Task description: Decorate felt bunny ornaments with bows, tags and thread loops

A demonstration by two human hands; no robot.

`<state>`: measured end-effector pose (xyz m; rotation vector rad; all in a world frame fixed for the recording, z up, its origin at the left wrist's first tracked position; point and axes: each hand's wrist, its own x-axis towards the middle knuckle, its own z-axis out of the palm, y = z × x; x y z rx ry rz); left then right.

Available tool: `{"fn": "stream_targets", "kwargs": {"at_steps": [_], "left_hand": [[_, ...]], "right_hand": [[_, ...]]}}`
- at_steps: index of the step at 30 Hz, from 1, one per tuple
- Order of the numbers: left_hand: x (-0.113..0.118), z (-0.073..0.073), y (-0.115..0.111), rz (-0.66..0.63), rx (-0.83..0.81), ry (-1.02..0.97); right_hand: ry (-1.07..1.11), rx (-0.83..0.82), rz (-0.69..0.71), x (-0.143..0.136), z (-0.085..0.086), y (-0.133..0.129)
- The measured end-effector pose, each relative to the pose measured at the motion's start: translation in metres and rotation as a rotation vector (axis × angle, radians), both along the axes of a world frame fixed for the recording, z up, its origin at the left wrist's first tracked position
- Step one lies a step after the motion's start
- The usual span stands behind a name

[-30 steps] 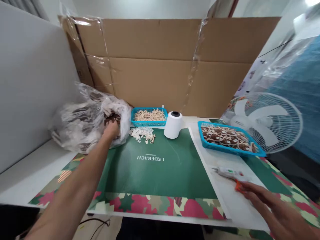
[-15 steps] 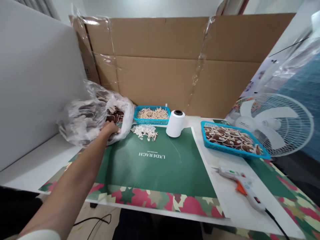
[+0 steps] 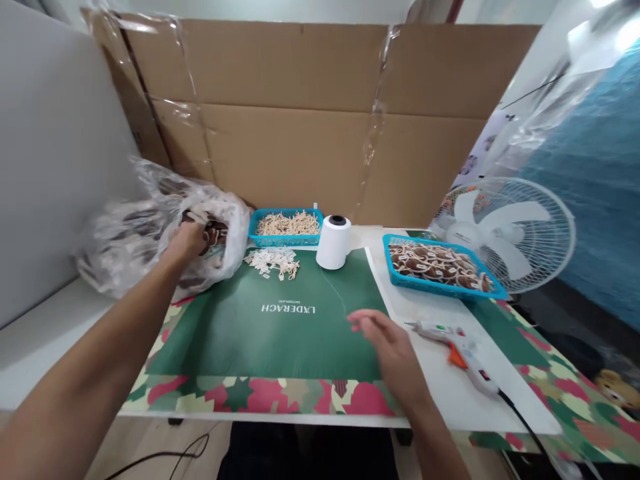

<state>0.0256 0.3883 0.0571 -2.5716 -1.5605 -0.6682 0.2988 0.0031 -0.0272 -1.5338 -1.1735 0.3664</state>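
Observation:
My left hand (image 3: pixel 187 239) reaches into the mouth of a clear plastic bag (image 3: pixel 233 233) at the left, among brown and cream pieces (image 3: pixel 215 235); its fingertips are hidden there. Over the right part of the green printed sheet (image 3: pixel 290 340) hovers my right hand (image 3: pixel 387 340), fingers partly bent and apart, holding nothing. A white glue gun (image 3: pixel 473 363) with an orange trigger lies just right of it. Small white tags (image 3: pixel 270 260) and cream loops are piled at the sheet's back edge, beside a white thread cone (image 3: pixel 333 243).
A blue basket of cream pieces (image 3: pixel 287 225) stands behind the tags. Another blue basket (image 3: pixel 450 291) holds brown pieces with cords at the right, with a white fan (image 3: pixel 505 233) behind it. Cardboard (image 3: pixel 295 153) walls the back. The glue gun's black cable runs off the front right.
My right hand has come into view over the sheet. My left hand has moved deeper into the bag's opening, and the whole view has shifted to the right.

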Motion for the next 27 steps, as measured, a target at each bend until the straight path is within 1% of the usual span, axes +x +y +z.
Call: {"fn": "stream_targets", "kwargs": {"at_steps": [2,3,4,5,6,7,9,11,12,13,14,15,16,17,19,22,24,27], "left_hand": [[0.003,0.009,-0.007,0.050,0.004,-0.014],[0.006,0.012,-0.014,0.049,0.018,-0.030],[0.011,0.011,-0.026,0.031,0.038,-0.049],[0.016,0.007,-0.043,0.020,0.064,-0.077],[0.023,-0.002,-0.064,-0.006,0.081,-0.106],[0.030,-0.015,-0.090,-0.033,0.091,-0.136],[0.046,-0.052,-0.151,-0.095,0.086,-0.198],[0.060,-0.093,-0.213,-0.204,0.037,-0.246],[0.065,-0.111,-0.239,-0.263,0.012,-0.268],[0.069,-0.125,-0.260,-0.308,0.001,-0.298],[0.071,-0.135,-0.276,-0.332,-0.013,-0.326],[0.071,-0.141,-0.286,-0.335,-0.023,-0.361],[0.069,-0.144,-0.290,-0.328,-0.033,-0.397],[0.065,-0.144,-0.290,-0.313,-0.043,-0.426],[0.056,-0.142,-0.284,-0.280,-0.065,-0.434],[0.046,-0.140,-0.274,-0.296,-0.107,-0.308],[0.046,-0.141,-0.274,-0.313,-0.116,-0.236],[0.050,-0.141,-0.279,-0.311,-0.099,-0.223]], "right_hand": [[-0.216,-0.127,0.021,0.002,-0.006,0.018],[-0.335,-0.188,0.034,0.004,-0.007,0.024],[-0.441,-0.255,0.044,0.005,-0.007,0.030],[-0.522,-0.338,0.053,0.007,-0.007,0.036],[-0.587,-0.431,0.048,0.008,-0.006,0.043],[-0.640,-0.523,0.029,0.009,-0.005,0.050],[-0.703,-0.655,-0.041,0.010,-0.008,0.064],[-0.708,-0.696,-0.110,0.009,-0.014,0.077],[-0.706,-0.699,-0.136,0.008,-0.019,0.081],[-0.709,-0.699,-0.151,0.008,-0.024,0.085],[-0.712,-0.696,-0.157,0.007,-0.028,0.087],[-0.715,-0.690,-0.153,0.007,-0.032,0.088],[-0.718,-0.682,-0.141,0.006,-0.035,0.088],[-0.720,-0.673,-0.123,0.006,-0.037,0.087],[-0.721,-0.655,-0.082,0.006,-0.039,0.083],[-0.707,-0.633,-0.024,0.002,-0.039,0.072],[-0.687,-0.626,-0.006,-0.004,-0.039,0.060],[-0.650,-0.629,-0.007,-0.016,-0.040,0.042]]}}
